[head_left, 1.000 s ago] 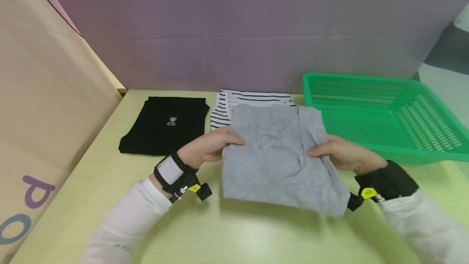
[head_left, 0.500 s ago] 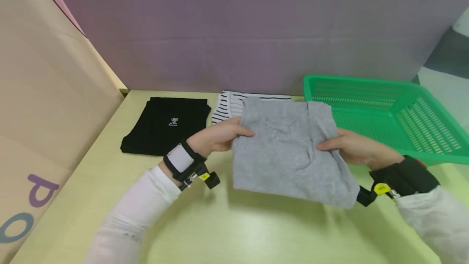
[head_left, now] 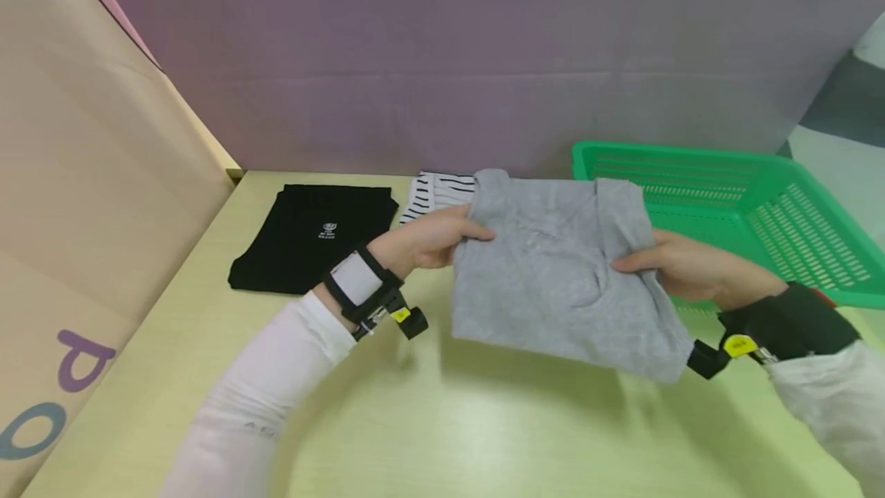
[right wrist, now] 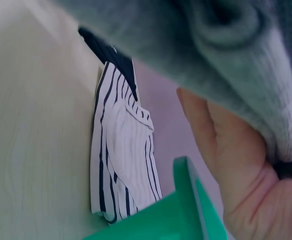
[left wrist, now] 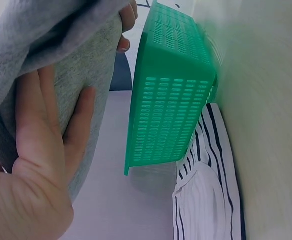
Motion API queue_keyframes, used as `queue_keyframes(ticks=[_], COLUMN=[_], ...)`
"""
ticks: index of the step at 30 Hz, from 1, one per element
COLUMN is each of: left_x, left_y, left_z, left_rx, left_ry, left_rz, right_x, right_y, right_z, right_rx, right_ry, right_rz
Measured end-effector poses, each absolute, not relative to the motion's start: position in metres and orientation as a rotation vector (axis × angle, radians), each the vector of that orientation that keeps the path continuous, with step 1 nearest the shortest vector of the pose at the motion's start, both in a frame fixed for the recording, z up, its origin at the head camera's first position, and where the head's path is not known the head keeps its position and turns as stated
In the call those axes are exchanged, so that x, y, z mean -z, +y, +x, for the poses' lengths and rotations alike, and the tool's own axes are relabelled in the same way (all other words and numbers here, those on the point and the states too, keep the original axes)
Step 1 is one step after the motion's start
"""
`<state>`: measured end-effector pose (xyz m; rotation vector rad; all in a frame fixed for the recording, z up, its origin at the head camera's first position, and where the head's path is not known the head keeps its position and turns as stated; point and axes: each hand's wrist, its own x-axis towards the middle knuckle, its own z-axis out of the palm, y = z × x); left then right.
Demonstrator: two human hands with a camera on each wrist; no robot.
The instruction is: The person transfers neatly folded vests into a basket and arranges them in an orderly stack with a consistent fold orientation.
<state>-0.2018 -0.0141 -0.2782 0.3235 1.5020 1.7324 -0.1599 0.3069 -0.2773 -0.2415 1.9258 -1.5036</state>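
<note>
Shifting folded, mottled-grey garment [head_left: 553, 283] right and farther out; gripping opposite sides with left hand [head_left: 439, 237] and right hand [head_left: 698, 267]; showing soft creases.

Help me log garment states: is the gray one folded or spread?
Folded: the gray garment is a compact, layered bundle between the left hand and right hand.

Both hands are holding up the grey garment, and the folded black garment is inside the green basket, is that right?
Not quite: the folded black garment isn't inside the green basket; the head view shows it lying on the table. The left hand and right hand are indeed holding up the grey garment.
</note>
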Motion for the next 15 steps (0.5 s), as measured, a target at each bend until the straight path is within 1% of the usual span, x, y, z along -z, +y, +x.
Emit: queue_keyframes(ticks=[9,15], left_x=[0.272,0.27], left_y=[-0.003,0.005], left_z=[-0.21,-0.215], left_rx=[-1.726,-1.724], left_ry=[1.515,1.524], left_rz=[0.265,0.273], right_x=[0.271,0.27], right_y=[0.317,0.323], right_z=[-0.166,-0.168], right_rx=[1.496,1.472], right_ry=[1.894,1.913], right_rz=[-0.278,-0.242])
